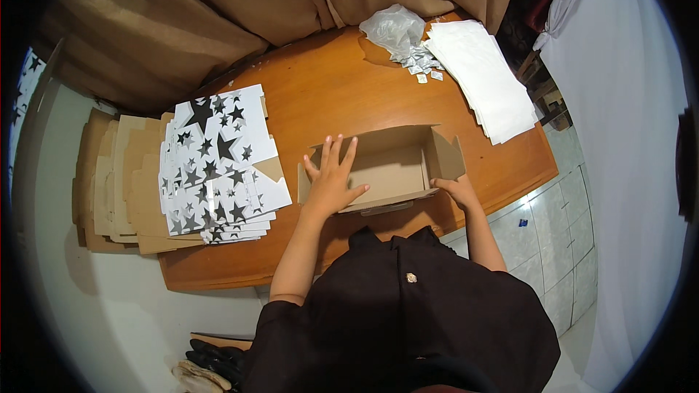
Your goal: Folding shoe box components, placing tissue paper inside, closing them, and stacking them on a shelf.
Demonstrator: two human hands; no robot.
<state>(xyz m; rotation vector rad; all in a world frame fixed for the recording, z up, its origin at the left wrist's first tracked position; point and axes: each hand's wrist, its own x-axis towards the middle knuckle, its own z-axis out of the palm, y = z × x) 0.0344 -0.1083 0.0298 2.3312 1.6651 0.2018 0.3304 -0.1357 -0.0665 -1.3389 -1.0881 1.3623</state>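
Cardboard box [389, 171] sits between the two hands on the bench [328, 113], close to the person's body, its open top facing up and its plain brown inside bare. Keeping it there probably lets both forearms reach its ends without stretching. The left hand [333, 180] is spread wide, fingers fanned over the left end and thumb pointing toward the right hand; it looks placed to steady that end rather than to grip it. The right hand [459, 191] holds the near right corner, thumb at the edge and the other fingers partly hidden outside the wall, seemingly to keep that corner in shape. How hard either hand presses, I cannot tell.

Beyond the left hand, to its left, lie flat star-printed sheets [218, 160] in an overlapping pile, with plain brown cardboard pieces [131, 182] farther out; stacked flat, they likely take less room and leave the middle free. Past the right hand, on the far side, rests a stack of white paper [484, 84]. Small silvery packets [422, 64] spill beside a clear plastic bag [393, 29], perhaps loose for easy picking.
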